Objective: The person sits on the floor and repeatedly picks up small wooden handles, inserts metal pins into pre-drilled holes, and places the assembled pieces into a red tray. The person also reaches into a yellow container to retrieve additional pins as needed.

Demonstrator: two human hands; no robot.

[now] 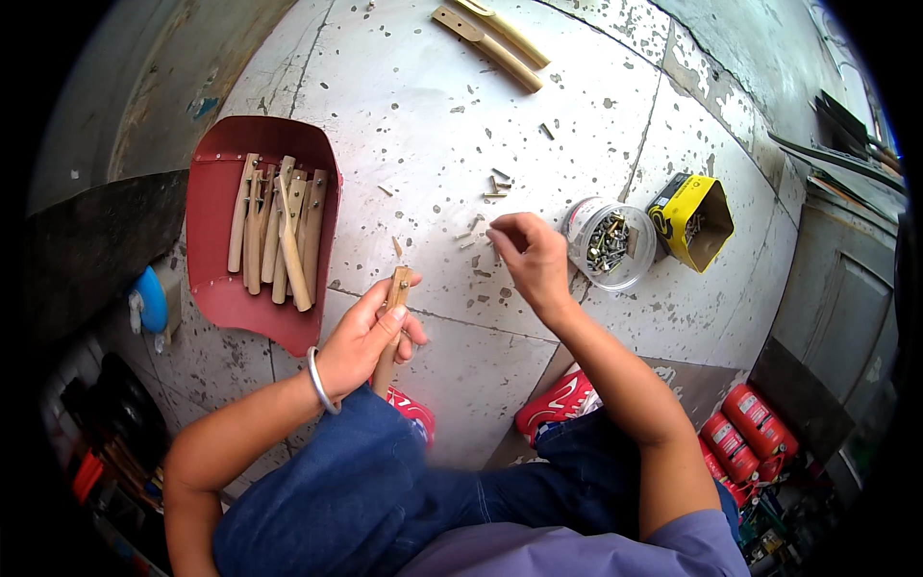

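Observation:
My left hand (363, 338) is wrapped round a wooden handle (400, 281), held upright with small metal bolt ends showing near its top. My right hand (531, 252) is over the floor, its fingertips pinched together; whether a small piece is between them I cannot make out. Just beside those fingertips lie a few loose bolts (471, 231), and more metal bolts (498, 185) are scattered a little farther off. To the right of my right hand stands a clear round plastic tub (646, 260) with many small bolts and nuts (608, 242) in it.
A red scoop-shaped tray (213, 231) at left holds several wooden handles (288, 236). Two more handles (495, 53) lie at the far side. An open yellow box (716, 207) with metal pieces stands beyond the tub. Red fire extinguishers (755, 423) lie at lower right.

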